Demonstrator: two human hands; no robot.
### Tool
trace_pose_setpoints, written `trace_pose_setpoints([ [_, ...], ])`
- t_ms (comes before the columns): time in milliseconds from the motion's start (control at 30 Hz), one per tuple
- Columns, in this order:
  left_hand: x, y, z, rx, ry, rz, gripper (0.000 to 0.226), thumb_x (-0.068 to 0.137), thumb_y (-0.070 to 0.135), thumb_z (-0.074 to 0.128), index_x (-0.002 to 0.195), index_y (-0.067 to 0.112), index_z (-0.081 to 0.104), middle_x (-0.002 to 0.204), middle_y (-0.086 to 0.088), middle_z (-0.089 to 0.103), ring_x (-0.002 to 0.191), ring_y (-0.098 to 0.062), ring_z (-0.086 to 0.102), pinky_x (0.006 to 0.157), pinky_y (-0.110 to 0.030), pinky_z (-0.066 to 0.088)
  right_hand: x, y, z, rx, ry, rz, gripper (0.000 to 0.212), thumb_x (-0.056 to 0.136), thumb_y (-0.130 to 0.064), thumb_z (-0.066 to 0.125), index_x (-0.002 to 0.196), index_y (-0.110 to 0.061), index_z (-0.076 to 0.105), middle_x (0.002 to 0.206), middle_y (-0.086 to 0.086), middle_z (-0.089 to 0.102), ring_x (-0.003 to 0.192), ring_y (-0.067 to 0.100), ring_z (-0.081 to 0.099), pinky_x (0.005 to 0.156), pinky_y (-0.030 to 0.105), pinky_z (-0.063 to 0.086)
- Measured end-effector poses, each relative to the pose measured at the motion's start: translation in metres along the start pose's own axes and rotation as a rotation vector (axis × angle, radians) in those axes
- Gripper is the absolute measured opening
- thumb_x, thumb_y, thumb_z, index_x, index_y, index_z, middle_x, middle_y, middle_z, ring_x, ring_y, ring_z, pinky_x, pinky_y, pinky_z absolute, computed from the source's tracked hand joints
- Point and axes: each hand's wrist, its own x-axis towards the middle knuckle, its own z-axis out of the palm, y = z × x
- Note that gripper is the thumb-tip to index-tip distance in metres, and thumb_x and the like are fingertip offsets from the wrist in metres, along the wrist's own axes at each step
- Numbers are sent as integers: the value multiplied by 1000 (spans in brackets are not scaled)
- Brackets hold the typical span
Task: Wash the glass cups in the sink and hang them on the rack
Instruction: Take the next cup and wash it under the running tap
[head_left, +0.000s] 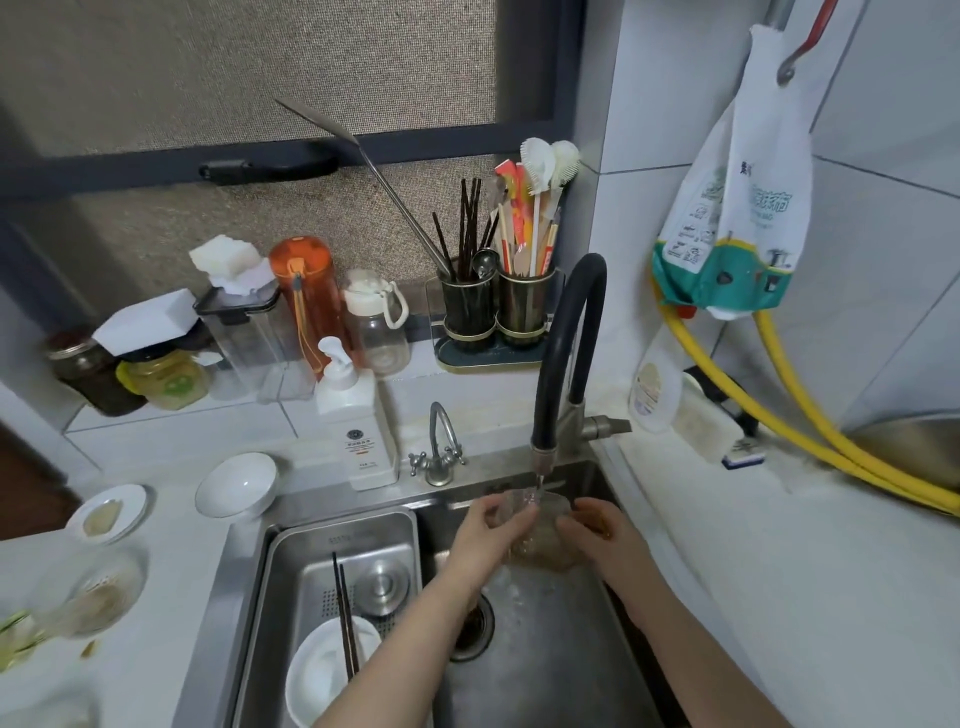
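Landmark: the black faucet (569, 353), whose spout runs water down into the steel sink (545, 649).

Far left of the faucet, on the counter, stand a dark jar (91, 374) and a yellow jar (166, 379), with a small white dish (109, 514) and a white bowl (236, 483) nearer the camera. Closer to the faucet are a clear container (249, 338), an orange bottle (309, 296) and a white pump bottle (356, 415). Below and left of the faucet, a steel tray (311, 551) sits in the sink, holding a white bowl with dark chopsticks (345, 618) across it.

The left hand (493, 525) curls round the left side of the glass cup (540, 519), directly under the spout. The cup is clear and colourless, blurred by the stream and hard to outline; water splashes over it. It is held above the sink floor, with the drain (475, 629) below and to the left.

The right hand (597, 525) grips the cup's right side, fingers bent around it.

Right of the faucet, a white bottle (654, 389) stands by the wall, yellow hoses (810, 431) run along the counter, and a printed bag (737, 208) hangs above.
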Motion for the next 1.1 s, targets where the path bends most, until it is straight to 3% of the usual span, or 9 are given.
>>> trace_pose_setpoints([
  [133,-2,1,-1,-99,-84,-43,40,77,41,76,113,31,62,104,8,70,78,1,69,58,-11,49,5,-5,0,12,44,7,17,86,-33,67,101,-28,61,95,-12,65,85,0,62,60,10,48],
  [200,-2,5,2,-113,-64,-58,48,74,51,76,113,27,63,116,2,68,95,-8,67,77,-24,55,7,-4,2,23,40,20,11,87,-36,64,96,-30,63,93,-11,67,85,3,64,65,13,49],
  [267,-1,11,5,-81,-19,-58,76,62,68,73,122,24,60,124,0,64,110,-17,63,98,-38,51,10,-4,3,61,35,55,10,88,-39,62,94,-31,65,91,-9,69,86,8,66,69,21,52],
  [333,-1,18,8,-17,39,-51,97,54,77,64,132,21,54,130,-3,59,119,-22,57,105,-43,46,14,-5,4,121,27,107,16,88,-40,62,95,-26,67,92,-3,71,87,15,68,72,28,55],
  [500,4,30,14,206,125,-16,100,53,86,50,131,23,52,126,-3,57,121,-25,51,105,-44,42,18,-6,4,304,30,241,27,82,-42,70,94,-18,70,90,8,75,83,24,72,69,36,61],
  [667,8,36,19,316,123,14,107,47,91,50,131,25,51,126,-6,54,121,-26,49,104,-42,43,15,2,3,424,26,245,23,86,-35,67,98,-16,72,97,12,74,93,29,69,87,44,56],
  [867,7,27,4,51,42,63,61,54,62,76,106,37,58,120,4,62,109,-16,63,95,-45,53,17,0,7,382,-16,107,20,87,-27,67,105,-22,68,106,9,71,102,31,67,92,51,54],
  [1000,11,16,-5,-33,36,57,74,60,44,84,125,24,53,126,-1,60,114,-21,61,98,-46,51,19,-4,11,271,-41,47,40,83,-28,72,121,-25,59,114,2,66,105,20,64,94,45,54],
  [1100,11,9,-13,-28,40,58,61,63,37,87,111,34,49,118,0,61,104,-11,62,81,-26,57,19,-7,13,202,-83,-1,57,74,-34,78,125,-30,53,112,-8,65,104,9,63,87,30,55],
])
